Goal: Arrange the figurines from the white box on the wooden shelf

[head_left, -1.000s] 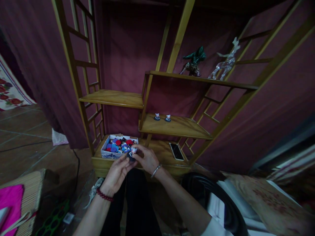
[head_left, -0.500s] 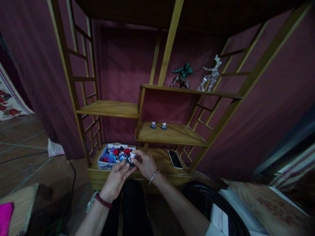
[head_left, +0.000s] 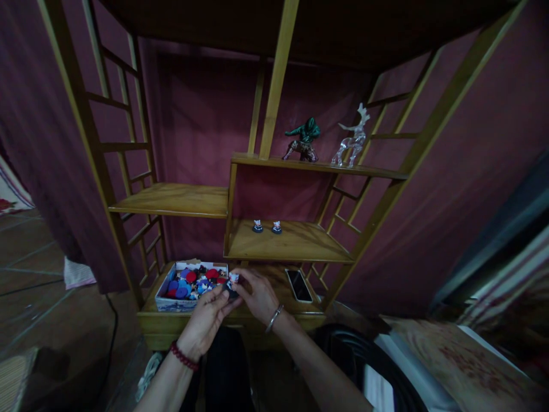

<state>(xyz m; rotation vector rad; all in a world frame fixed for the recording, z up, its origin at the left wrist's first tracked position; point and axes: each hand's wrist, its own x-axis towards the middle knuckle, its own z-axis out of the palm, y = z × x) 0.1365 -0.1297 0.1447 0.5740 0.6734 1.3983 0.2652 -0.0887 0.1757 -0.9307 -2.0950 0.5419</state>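
Observation:
Between my two hands is a small white-headed figurine on a dark round base. My left hand pinches the base from the left, thumb on top. My right hand has its thumb and fingers closed on the figurine's upper part. Just left of the hands, an open cardboard box holds many small figurines with red, blue and purple bases. Two similar figurines, a left one and a right one, stand upright side by side on the middle shelf.
A phone lies on the bottom board to the right. Above, a green-hooded figure and a clear deer statue stand on the upper right shelf. A left shelf juts out above the box. A black coil lies on the right.
The view has shifted, so the shelving sits further left and slightly lower. Both hands still hold the figurine in front of the box, with little change in grip.

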